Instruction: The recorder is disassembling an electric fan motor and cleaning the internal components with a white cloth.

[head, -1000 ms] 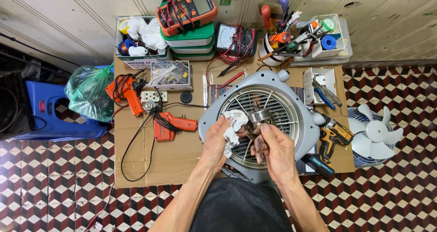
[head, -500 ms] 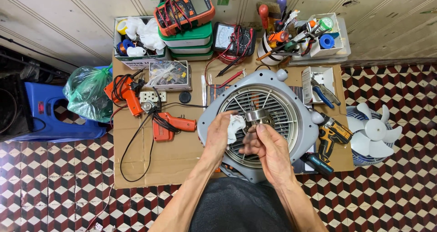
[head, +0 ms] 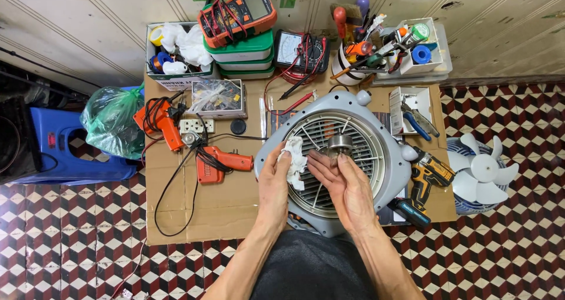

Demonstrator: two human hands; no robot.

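Observation:
A grey box fan housing (head: 376,120) lies flat on a sheet of cardboard (head: 194,209), its round grille facing up with a metal motor hub (head: 339,143) at the centre. My left hand (head: 276,185) rests on the grille's left side and holds a crumpled white cloth (head: 294,157). My right hand (head: 344,185) lies open over the grille, fingers stretched toward the hub and the cloth, palm partly up, holding nothing.
On the cardboard: an orange glue gun (head: 220,161), an orange soldering gun (head: 162,120), a power strip (head: 193,126), a cordless drill (head: 426,173), pliers in a box (head: 415,117), multimeters (head: 238,8), tool cups. A white fan blade (head: 484,167) sits right; a blue stool (head: 65,153) and green bag (head: 112,120) left.
My right hand has opened and slid left off the grille's lower middle, its fingers now reaching toward the cloth and hub. The left hand with the cloth has barely moved.

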